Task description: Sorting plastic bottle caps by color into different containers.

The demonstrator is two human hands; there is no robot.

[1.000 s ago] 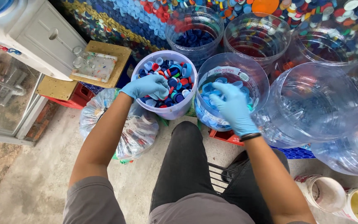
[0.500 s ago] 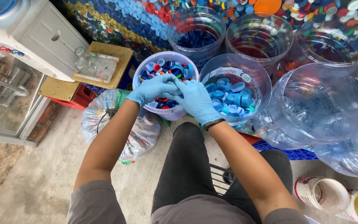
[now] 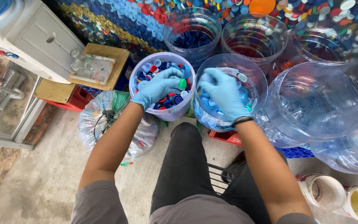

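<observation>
My left hand [image 3: 156, 88], in a blue glove, reaches into a pale round bucket [image 3: 139, 69] filled with mixed-colour bottle caps. Its thumb and fingertips pinch a green cap [image 3: 182, 84]. My right hand [image 3: 224, 94], also gloved, hovers palm down over the clear tub [image 3: 257, 74] just to the right, which holds light blue caps. Its fingers are spread and bent downward, and I see nothing gripped in them. A dark band circles that wrist.
Behind stand a clear tub of dark blue caps [image 3: 192, 35] and a clear tub of reddish caps [image 3: 254, 39], against a wall of caps. Large clear water jugs [image 3: 311, 103] crowd the right. A bag of caps [image 3: 100, 120] lies left, near a water dispenser [image 3: 34, 37]. Two pots [image 3: 324, 191] sit bottom right.
My right hand has moved from the mixed bucket back right over the clear tub of light blue caps. My left hand stays in the mixed bucket, now with a green cap.
</observation>
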